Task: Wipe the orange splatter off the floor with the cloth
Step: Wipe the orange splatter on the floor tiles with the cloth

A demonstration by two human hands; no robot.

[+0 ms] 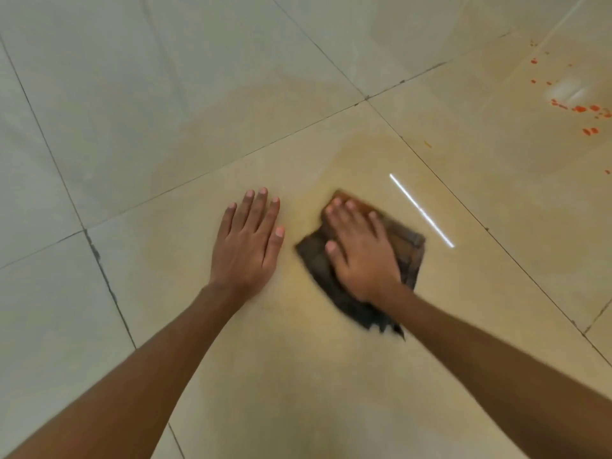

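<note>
Your right hand presses flat on the dark, crumpled rag cloth, fingers spread and laid on top, not clamped around it. The cloth sits just past centre, blurred at its edges, on the glossy beige tiled floor. Your left hand lies palm-down at nine o'clock from it, fingers together, touching tile. The orange splatter drops sit up at two o'clock, well apart.
</note>
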